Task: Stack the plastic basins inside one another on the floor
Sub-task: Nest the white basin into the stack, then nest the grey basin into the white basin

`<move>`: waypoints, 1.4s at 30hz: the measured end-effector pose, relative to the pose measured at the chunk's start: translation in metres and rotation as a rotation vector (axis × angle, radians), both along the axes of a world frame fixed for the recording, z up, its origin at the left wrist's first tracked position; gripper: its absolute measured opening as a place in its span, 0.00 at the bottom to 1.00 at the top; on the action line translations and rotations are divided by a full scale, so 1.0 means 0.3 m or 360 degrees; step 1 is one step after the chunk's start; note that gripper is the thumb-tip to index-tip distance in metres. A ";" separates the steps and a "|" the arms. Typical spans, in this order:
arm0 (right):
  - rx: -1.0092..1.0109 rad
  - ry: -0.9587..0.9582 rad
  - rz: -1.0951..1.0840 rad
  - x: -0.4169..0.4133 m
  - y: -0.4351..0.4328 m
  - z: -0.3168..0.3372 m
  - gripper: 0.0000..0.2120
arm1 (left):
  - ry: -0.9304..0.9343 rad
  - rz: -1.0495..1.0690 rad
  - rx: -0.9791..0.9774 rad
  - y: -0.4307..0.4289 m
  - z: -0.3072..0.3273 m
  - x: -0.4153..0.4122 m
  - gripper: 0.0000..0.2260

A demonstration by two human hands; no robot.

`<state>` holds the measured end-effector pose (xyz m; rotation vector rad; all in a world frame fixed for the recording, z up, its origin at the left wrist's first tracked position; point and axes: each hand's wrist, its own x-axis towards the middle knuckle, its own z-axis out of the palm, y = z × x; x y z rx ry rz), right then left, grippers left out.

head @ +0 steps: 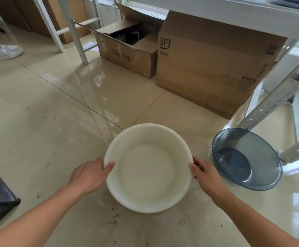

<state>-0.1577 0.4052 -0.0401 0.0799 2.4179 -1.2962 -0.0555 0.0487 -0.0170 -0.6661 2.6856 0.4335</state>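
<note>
At lower centre, the left hand [89,175] and right hand [206,176] clamp the white basin's [147,168] opposite rims. The blue basin [246,158] sits on the floor [38,122] just right.

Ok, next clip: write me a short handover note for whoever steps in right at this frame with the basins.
Left hand: gripping the left rim of the white basin, thumb hooked inside.
Right hand: gripping the right rim of the same basin.
White basin: upright and empty, held between both hands just above or on the tiled floor; cannot tell which.
Blue translucent basin: on the floor to the right, apart from the white one, tilted and empty.
Done: nothing nested yet.
Left: nest the two basins, probably the white one into the blue one, since that is the one in hand, and leave the stack on the floor.
</note>
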 end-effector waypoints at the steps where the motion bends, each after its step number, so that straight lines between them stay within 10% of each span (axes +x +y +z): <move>1: -0.0206 -0.0174 -0.0255 0.000 -0.001 -0.017 0.07 | -0.0005 0.0061 -0.0003 -0.016 -0.004 0.012 0.26; 5: -0.1073 -0.0852 -0.1323 -0.023 0.111 -0.094 0.20 | 0.0092 0.0376 0.0329 -0.034 -0.054 0.041 0.26; 9: -0.1323 -0.0819 -0.1757 -0.052 0.244 -0.137 0.32 | 0.0206 0.0788 0.0933 -0.023 -0.088 0.050 0.23; 15: -0.1264 -0.0420 -0.1997 -0.091 0.303 -0.062 0.12 | 0.0232 0.0991 0.1258 -0.027 -0.103 0.035 0.20; 25: -0.1231 -0.0119 -0.0646 -0.066 0.032 0.225 0.09 | 0.0295 0.1183 0.1571 -0.007 -0.069 0.024 0.21; 42: 0.0410 0.0212 0.0278 0.001 -0.137 0.160 0.18 | 0.0225 0.1282 0.1874 0.011 -0.014 0.036 0.30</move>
